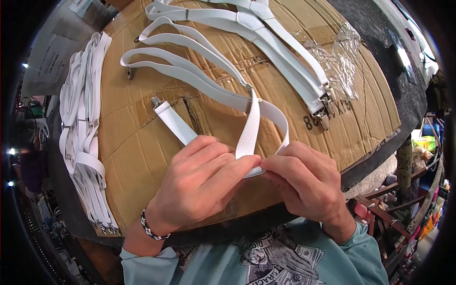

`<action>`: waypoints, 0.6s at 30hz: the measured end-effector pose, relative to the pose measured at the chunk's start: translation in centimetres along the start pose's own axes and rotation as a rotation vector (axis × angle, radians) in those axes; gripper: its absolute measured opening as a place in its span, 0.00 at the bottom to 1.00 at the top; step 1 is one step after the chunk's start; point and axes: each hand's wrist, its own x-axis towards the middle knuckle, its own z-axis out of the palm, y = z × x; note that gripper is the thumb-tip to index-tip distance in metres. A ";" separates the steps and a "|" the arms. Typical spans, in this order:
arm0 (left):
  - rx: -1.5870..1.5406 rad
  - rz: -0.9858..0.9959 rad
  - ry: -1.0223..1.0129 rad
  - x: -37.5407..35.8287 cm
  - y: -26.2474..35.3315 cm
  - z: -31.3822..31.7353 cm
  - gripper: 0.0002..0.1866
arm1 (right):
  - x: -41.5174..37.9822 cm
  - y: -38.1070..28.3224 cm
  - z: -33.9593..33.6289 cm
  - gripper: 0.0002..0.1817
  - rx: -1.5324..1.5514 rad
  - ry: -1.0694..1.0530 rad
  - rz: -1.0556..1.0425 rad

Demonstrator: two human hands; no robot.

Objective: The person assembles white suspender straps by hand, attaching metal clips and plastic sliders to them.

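Note:
White elastic suspenders (209, 84) lie looped across the cardboard, with their near straps running into both hands. My left hand (202, 178) is closed, thumb and fingers pinching the straps where they come together. Close against it, my right hand (304, 180) pinches the same spot with its fingertips, so the join itself is mostly hidden. From under my left hand a short strap end (178, 124) reaches up and left, ending in a metal clip (156, 101). Another metal clip (130, 73) hangs at the far loop of the straps.
More white suspenders (285, 71) with metal clips (324, 111) lie at the back right beside crumpled clear plastic (346, 59). A bundle of white straps (81, 123) is stacked along the left edge. Flattened cardboard (128, 142) covers the dark table (403, 90). A plastic bag (50, 57) sits at the upper left.

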 end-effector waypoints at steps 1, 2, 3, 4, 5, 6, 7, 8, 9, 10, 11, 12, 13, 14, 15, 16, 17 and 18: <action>0.012 0.018 0.008 -0.1 -0.2 0.1 0.20 | 0.0 0.0 -0.1 0.12 -0.005 -0.002 -0.006; 0.024 0.036 0.016 -0.1 -0.4 0.2 0.20 | 0.0 0.0 -0.1 0.12 -0.011 -0.005 -0.012; 0.031 0.043 0.007 -0.1 -0.4 0.2 0.21 | -0.1 0.0 -0.1 0.12 -0.015 -0.009 -0.014; 0.038 0.049 -0.002 0.0 -0.4 0.1 0.22 | -0.2 0.1 -0.1 0.12 -0.019 -0.013 -0.018; 0.047 0.056 -0.011 0.1 -0.4 0.0 0.23 | -0.3 0.1 -0.1 0.12 -0.023 -0.016 -0.022; 0.045 0.057 -0.018 0.1 -0.4 -0.1 0.23 | -0.3 0.2 0.0 0.12 -0.023 -0.017 -0.027; 0.043 0.057 -0.025 0.1 -0.4 -0.1 0.24 | -0.3 0.2 -0.1 0.12 -0.022 -0.018 -0.031; 0.041 0.058 -0.032 0.1 -0.5 -0.1 0.24 | -0.2 0.1 -0.1 0.12 -0.022 -0.019 -0.036; 0.025 0.061 -0.028 0.0 -0.5 0.0 0.24 | -0.2 0.0 -0.2 0.12 -0.016 -0.027 -0.033; 0.010 0.064 -0.024 -0.1 -0.6 0.1 0.24 | -0.2 0.0 -0.3 0.13 -0.011 -0.036 -0.030; -0.004 0.067 -0.020 -0.2 -0.7 0.1 0.24 | -0.2 -0.1 -0.3 0.13 -0.006 -0.044 -0.028; -0.003 0.074 -0.017 -0.2 -0.8 0.2 0.24 | -0.2 -0.1 -0.2 0.13 0.001 -0.030 -0.012; -0.001 0.080 -0.015 -0.3 -0.9 0.2 0.24 | -0.3 -0.2 -0.1 0.13 0.008 -0.016 0.005; 0.000 0.085 -0.012 -0.3 -1.0 0.3 0.23 | -0.3 -0.2 -0.1 0.14 0.016 -0.003 0.022; -0.008 0.080 -0.001 -0.3 -1.1 0.3 0.23 | -0.2 -0.5 -0.2 0.14 0.041 -0.006 0.066; -0.015 0.074 0.010 -0.2 -1.2 0.4 0.22 | -0.1 -0.9 -0.5 0.14 0.067 -0.010 0.109; -0.022 0.068 0.021 -0.1 -1.2 0.5 0.22 | 0.0 -1.2 -0.7 0.14 0.093 -0.013 0.152; -0.013 0.066 0.017 -0.1 -1.2 0.5 0.21 | -0.1 -1.2 -0.8 0.14 0.171 0.006 0.217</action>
